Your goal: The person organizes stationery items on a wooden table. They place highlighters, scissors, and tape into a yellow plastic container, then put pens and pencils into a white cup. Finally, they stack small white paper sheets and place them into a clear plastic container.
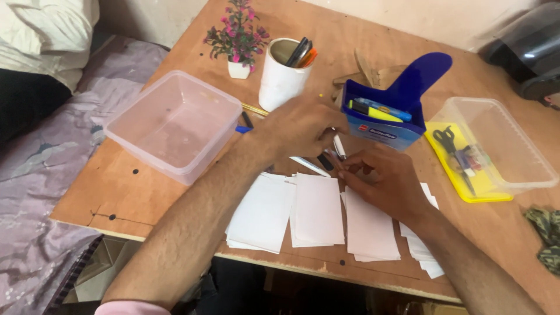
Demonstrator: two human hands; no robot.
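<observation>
My left hand (pixel 297 125) reaches over the wooden table (pixel 116 192), fingers curled around a white pen (pixel 339 146) near the blue holder (pixel 385 125). My right hand (pixel 385 178) meets it from the right, fingertips pinching the same pen's lower end. Other pens (pixel 309 166) lie on the table just under both hands. Several stacks of white paper slips (pixel 318 210) lie in a row in front of my hands.
An empty clear plastic box (pixel 175 125) sits at the left. A white cup of pens (pixel 283 76) and a small potted flower (pixel 238 41) stand behind. A clear box on a yellow lid (pixel 496 151) holds scissors at the right. A bed lies beyond the table's left edge.
</observation>
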